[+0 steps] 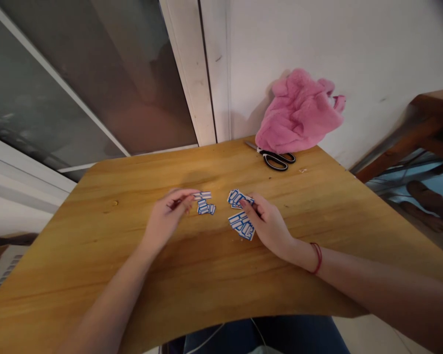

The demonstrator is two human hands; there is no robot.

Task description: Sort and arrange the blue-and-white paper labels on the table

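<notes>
My left hand [172, 209] pinches a small white card with blue edging [205, 195] between thumb and fingers. Just below that card lies a small pile of similar blue-and-white cards [205, 208] on the table. My right hand [268, 221] is closed on a fanned bunch of the same cards [236, 198], thumb on top. Beneath the right fingers, another spread of blue-and-white cards [239, 225] shows; whether the hand also holds these I cannot tell. Print on the cards is too small to read. A red string bracelet [317, 258] circles my right wrist.
The wooden table [192, 290] extends around both hands. Black-handled scissors [276, 160] lie at the back, partly beside a pink plush cloth [299, 115] against the wall. A tiny yellowish bit [115, 202] lies on the left. Glass door panels [143, 73] stand behind the table.
</notes>
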